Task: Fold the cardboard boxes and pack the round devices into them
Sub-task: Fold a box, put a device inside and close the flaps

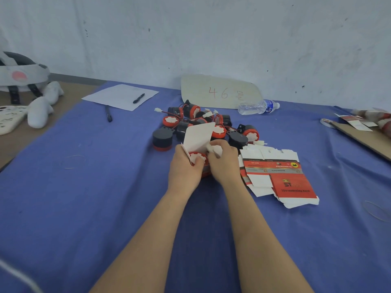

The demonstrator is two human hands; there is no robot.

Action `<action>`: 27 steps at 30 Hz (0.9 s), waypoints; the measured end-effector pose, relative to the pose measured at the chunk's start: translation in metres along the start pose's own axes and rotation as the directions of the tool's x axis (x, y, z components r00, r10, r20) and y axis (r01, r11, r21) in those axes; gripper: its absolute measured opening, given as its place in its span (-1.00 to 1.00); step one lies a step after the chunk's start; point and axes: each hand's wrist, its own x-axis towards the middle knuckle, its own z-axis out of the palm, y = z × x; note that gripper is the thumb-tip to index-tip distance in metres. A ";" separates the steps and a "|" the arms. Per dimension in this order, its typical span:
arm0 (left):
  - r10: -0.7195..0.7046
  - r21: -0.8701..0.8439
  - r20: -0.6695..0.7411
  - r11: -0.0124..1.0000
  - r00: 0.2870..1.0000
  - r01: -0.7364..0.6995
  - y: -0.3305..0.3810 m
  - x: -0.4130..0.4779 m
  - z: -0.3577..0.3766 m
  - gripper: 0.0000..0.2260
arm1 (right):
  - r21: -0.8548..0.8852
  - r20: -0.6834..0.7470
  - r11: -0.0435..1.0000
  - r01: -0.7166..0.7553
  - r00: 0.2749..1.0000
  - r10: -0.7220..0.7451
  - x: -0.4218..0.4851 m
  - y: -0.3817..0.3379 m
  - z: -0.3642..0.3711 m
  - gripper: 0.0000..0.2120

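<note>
Now the left hand [186, 167] curls round the red-and-white cardboard box [204, 172], with a red-rimmed round device [195, 157] seated inside and the lid flap [198, 137] standing toward 12 o'clock. At its 3 o'clock the right hand [224, 163], nearest that flap, pinches a small white piece [215, 149].

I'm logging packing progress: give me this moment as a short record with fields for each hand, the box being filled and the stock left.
box: lid flap raised, a round device in its mouth
left hand: grips the box's left side
right hand: pinches a white piece at the box mouth; wire plug or flap, unclear
loose devices: piled just behind the hands
flat boxes: unfolded stack right of the hands
</note>
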 end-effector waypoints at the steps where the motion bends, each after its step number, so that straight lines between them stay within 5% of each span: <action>1: 0.003 0.003 -0.003 1.000 1.000 -0.003 0.000 0.000 0.000 -0.81 | 0.019 0.005 1.000 0.003 1.000 -0.003 0.000 0.000 0.000 -0.69; 27: -0.047 0.025 -0.085 0.998 0.995 0.049 -0.003 -0.001 0.005 -0.60 | 0.086 -0.023 0.995 -0.051 0.998 0.053 -0.008 0.005 0.000 -0.80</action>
